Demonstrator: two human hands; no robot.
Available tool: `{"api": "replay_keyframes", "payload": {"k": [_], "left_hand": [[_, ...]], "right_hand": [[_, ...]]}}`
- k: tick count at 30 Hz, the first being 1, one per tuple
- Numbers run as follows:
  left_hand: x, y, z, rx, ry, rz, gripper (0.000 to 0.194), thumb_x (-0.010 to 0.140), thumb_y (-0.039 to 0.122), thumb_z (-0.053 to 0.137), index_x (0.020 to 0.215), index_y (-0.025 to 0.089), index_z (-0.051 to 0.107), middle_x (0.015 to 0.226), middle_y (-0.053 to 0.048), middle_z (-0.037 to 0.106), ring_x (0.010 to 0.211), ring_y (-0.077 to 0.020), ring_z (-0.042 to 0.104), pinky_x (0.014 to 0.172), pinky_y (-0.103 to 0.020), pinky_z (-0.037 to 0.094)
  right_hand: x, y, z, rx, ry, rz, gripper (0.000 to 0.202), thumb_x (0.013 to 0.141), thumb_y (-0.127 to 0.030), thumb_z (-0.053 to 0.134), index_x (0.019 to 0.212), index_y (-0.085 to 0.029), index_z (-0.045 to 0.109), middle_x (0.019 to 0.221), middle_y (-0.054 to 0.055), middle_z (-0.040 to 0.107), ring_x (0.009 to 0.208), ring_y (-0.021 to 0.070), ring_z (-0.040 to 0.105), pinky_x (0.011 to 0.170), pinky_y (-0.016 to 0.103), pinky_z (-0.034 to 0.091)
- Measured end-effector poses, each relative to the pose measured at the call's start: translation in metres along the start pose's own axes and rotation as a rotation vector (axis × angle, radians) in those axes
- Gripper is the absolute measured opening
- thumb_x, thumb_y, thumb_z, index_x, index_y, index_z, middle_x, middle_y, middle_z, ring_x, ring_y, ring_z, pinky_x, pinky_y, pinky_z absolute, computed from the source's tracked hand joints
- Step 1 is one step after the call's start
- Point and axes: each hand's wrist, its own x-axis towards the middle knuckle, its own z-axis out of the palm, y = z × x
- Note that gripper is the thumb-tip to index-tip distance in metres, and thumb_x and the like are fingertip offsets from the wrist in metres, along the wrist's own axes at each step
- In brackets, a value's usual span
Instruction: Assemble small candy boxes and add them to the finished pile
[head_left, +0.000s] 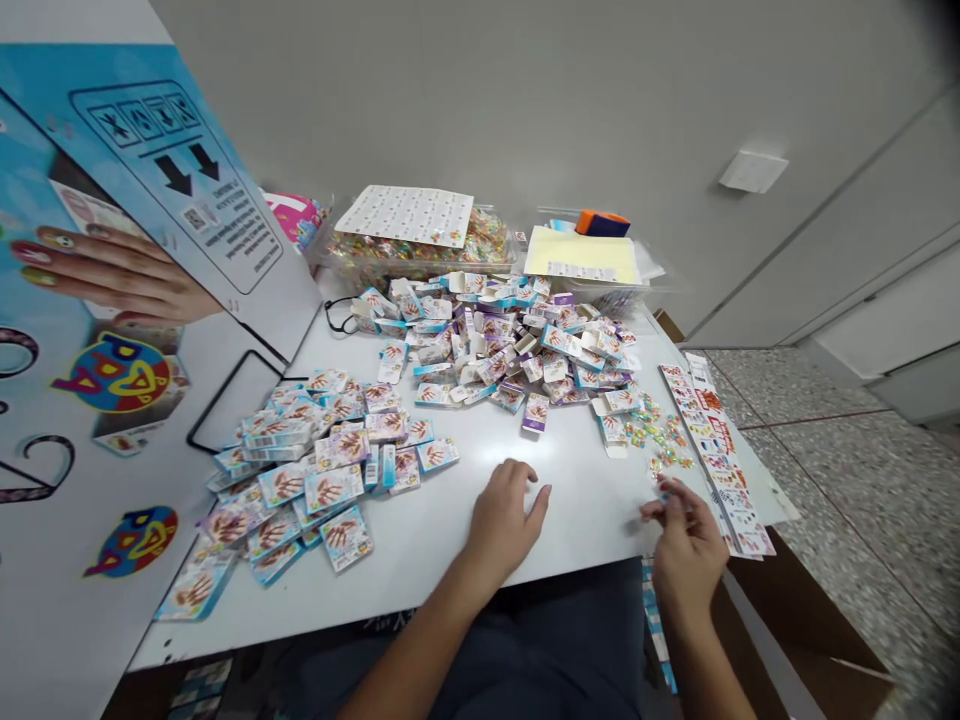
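My left hand point(504, 515) rests at the table's front middle, its thumb apart from the loosely bent fingers and nothing between them. To the right, my right hand point(684, 535) has thumb and fingers pinched together beside small clear packets of coloured bits point(660, 432); what is in the pinch, if anything, is too small to make out. Beyond both hands lies a heap of small open cardboard boxes point(491, 345) printed with hands, in blue and purple. One purple box point(535, 413) lies closest to my left hand. Left of it is a pile of closed boxes point(330, 487).
Sticker sheets point(716, 455) lie along the table's right edge. At the back stand a clear tub point(420, 268) full of packets under a white sheet point(409, 213), and another tub with a yellow sheet point(579, 254). A large printed carton point(150, 300) borders the left side.
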Motion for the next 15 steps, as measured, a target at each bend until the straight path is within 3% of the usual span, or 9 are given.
{"api": "replay_keyframes", "payload": {"k": [4, 8, 12, 15], "left_hand": [[0.024, 0.003, 0.003, 0.384, 0.042, 0.165, 0.029, 0.092, 0.030, 0.063, 0.115, 0.012, 0.065, 0.146, -0.023, 0.049, 0.127, -0.0394, 0.048, 0.095, -0.053, 0.048], [0.047, 0.007, 0.012, 0.540, -0.019, 0.192, 0.033, 0.094, 0.029, 0.060, 0.119, 0.008, 0.066, 0.156, -0.026, 0.041, 0.142, -0.0410, 0.037, 0.104, -0.060, 0.040], [0.056, 0.011, 0.013, 0.568, -0.010, 0.180, 0.041, 0.096, 0.025, 0.056, 0.133, 0.007, 0.058, 0.153, -0.022, 0.047, 0.142, -0.0362, 0.039, 0.108, -0.055, 0.036], [0.052, 0.014, 0.005, 0.473, 0.199, 0.263, 0.024, 0.097, 0.022, 0.054, 0.115, 0.012, 0.066, 0.118, -0.016, 0.069, 0.116, -0.0307, 0.058, 0.098, -0.047, 0.041]], "right_hand": [[0.034, 0.029, -0.023, -0.195, 0.178, -0.200, 0.040, 0.095, -0.044, 0.054, 0.119, -0.015, 0.070, 0.113, 0.014, 0.068, 0.078, 0.0201, 0.068, 0.078, 0.040, 0.055], [0.046, 0.057, -0.031, -0.467, 0.102, -0.326, 0.042, 0.094, -0.039, 0.047, 0.111, -0.011, 0.073, 0.123, 0.020, 0.060, 0.098, 0.0288, 0.065, 0.096, 0.054, 0.049], [0.054, 0.068, -0.030, -0.653, 0.014, -0.424, 0.057, 0.091, -0.053, 0.051, 0.116, -0.005, 0.071, 0.132, 0.029, 0.053, 0.123, 0.0416, 0.051, 0.104, 0.060, 0.041], [0.062, 0.070, -0.029, -0.784, -0.073, -0.491, 0.071, 0.089, -0.068, 0.050, 0.113, -0.004, 0.071, 0.130, 0.032, 0.054, 0.120, 0.0439, 0.051, 0.101, 0.063, 0.042]]}}
